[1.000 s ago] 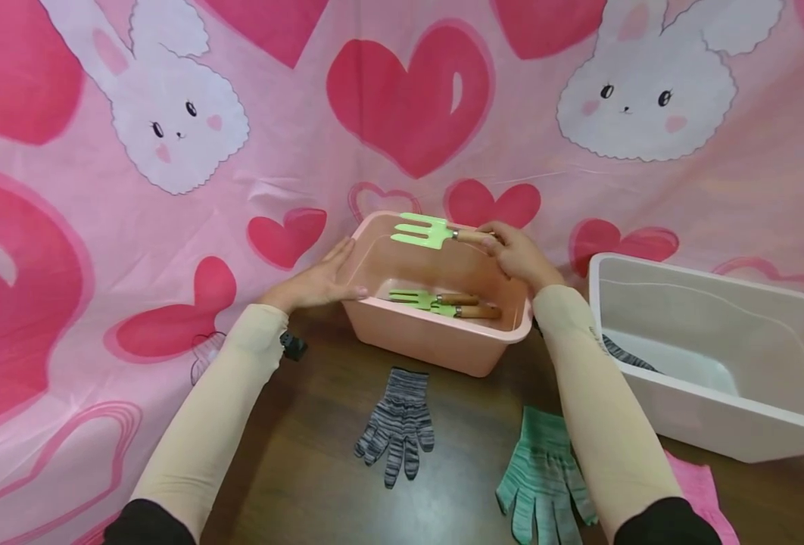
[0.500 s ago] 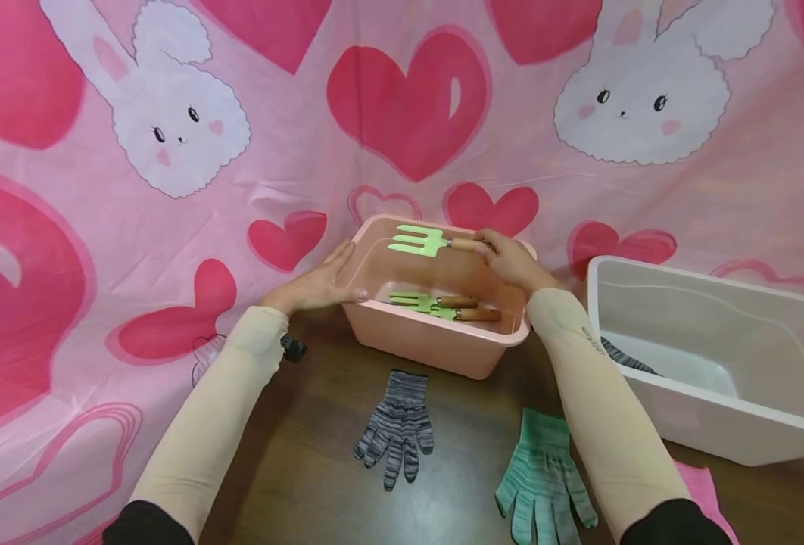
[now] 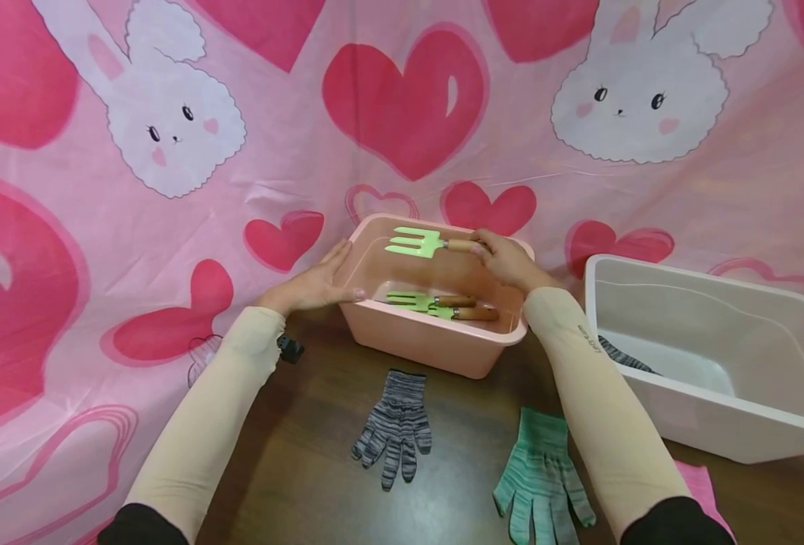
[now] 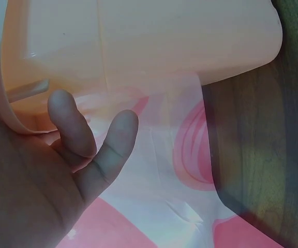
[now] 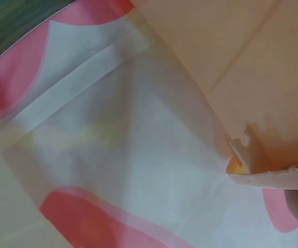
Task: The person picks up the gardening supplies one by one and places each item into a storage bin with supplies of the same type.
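Head view: a pink tub (image 3: 422,344) is sitting on the desk (image 3: 320,469), and two green forks (image 3: 409,300) are lying inside it near its 6 o'clock wall, wooden handles pointing toward 3. A third fork (image 3: 424,242) is hanging over the tub's 12 o'clock side, tines aiming at 9. The right hand (image 3: 511,265) is pinching that one's handle, fingers curling in from about 2. The left hand (image 3: 310,291) is resting on the tub's 9 o'clock end, spread wide, thumb lying over the rim.

Between 3 and 4 from the tub, a grey bin (image 3: 722,428) is standing with some striped knit (image 3: 627,357) showing inside at 9. A grey striped glove (image 3: 395,424) is lying between 6 and 7, a green glove (image 3: 541,477) around 5.

Left wrist view: the tub is filling 12 o'clock, two of the left hand's fingers (image 4: 120,137) sticking out loosely below it.

Right wrist view: the tub is taking up 1 to 3 o'clock; can't tell the right hand's grip from there.
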Tool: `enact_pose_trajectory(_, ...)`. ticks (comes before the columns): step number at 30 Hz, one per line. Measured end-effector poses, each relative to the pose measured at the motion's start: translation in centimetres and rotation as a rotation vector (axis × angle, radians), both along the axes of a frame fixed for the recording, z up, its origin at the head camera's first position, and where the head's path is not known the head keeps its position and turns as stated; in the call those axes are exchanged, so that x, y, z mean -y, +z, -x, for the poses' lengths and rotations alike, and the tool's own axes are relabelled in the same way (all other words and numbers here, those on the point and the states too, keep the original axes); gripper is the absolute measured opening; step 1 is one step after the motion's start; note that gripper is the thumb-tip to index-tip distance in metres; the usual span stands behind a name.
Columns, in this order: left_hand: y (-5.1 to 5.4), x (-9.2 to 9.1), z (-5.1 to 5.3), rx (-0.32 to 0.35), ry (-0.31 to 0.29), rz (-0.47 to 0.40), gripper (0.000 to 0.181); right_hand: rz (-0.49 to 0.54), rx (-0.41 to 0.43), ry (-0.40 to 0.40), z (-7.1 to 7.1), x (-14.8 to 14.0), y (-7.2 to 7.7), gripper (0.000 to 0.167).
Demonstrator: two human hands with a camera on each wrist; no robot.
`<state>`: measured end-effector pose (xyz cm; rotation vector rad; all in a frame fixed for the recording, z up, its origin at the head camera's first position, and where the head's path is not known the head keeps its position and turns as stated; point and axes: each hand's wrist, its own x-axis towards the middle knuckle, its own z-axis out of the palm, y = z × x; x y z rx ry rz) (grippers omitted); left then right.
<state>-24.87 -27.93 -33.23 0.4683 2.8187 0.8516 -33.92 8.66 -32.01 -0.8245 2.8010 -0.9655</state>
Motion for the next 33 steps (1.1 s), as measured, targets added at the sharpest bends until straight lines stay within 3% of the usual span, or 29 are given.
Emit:
enact_pose_trajectory(6,0.3,-0.3,0.0,0.001,0.0,-0.005,0.111,-0.057,0.049,0.004,-0.1,0.0,0.5,0.071)
enact_pose_trajectory(9,0.5,-0.4,0.0,-0.006,0.0,-0.002,0.111,-0.064,0.042,-0.005,-0.2,-0.1,0.7,0.076)
enact_pose_trajectory(18,0.5,-0.6,0.1,-0.003,-0.003,-0.009,0.113,-0.058,-0.044,-0.021,-0.3,-0.4,0.4,0.068)
enact_pose_trajectory(26,0.2,-0.5,0.0,-0.002,0.001,-0.001,0.114,0.132,-0.13,-0.163,-1.0,-0.5,-0.3,0.042)
enact_pose_trajectory(33,0.2,-0.1,-0.2,-0.003,0.013,0.013,0.112,0.154,-0.143,-0.24,-2.1,-0.3,0.6,0.03)
